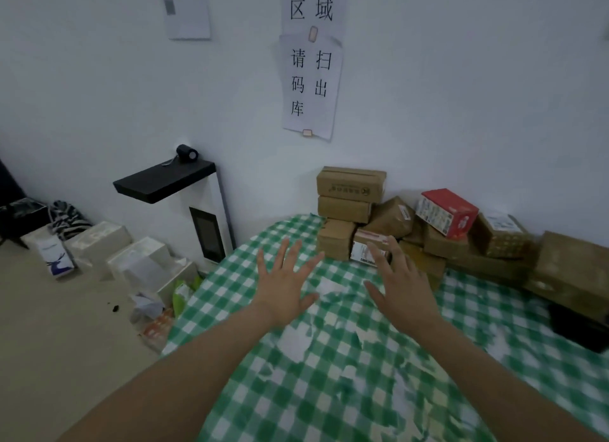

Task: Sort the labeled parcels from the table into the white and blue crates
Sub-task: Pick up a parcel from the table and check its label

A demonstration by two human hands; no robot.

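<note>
Over the checked counter [329,375] I hold both hands empty, fingers spread: left hand [285,288], right hand [403,291]. Parcels [349,207] are stacked by the wall, just beyond my right fingertips.

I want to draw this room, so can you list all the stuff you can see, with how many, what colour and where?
green and white checked tablecloth: one, covers the table, centre and right.
brown cardboard parcels: about a dozen, stacked against the wall at the table's far edge.
red and white printed carton: one, on top of the brown pile.
small brown box with a pink and white label: one, front of the pile, by the right hand.
black object: one, table's right edge; cannot tell what it is.
white machine with a black top and dark screen: one, left of the table, small black camera on top.
white boxes: several, on the floor at left.
white paper signs with black writing: three, taped on the wall.
left hand: open, over the cloth.
right hand: open, empty.
</note>
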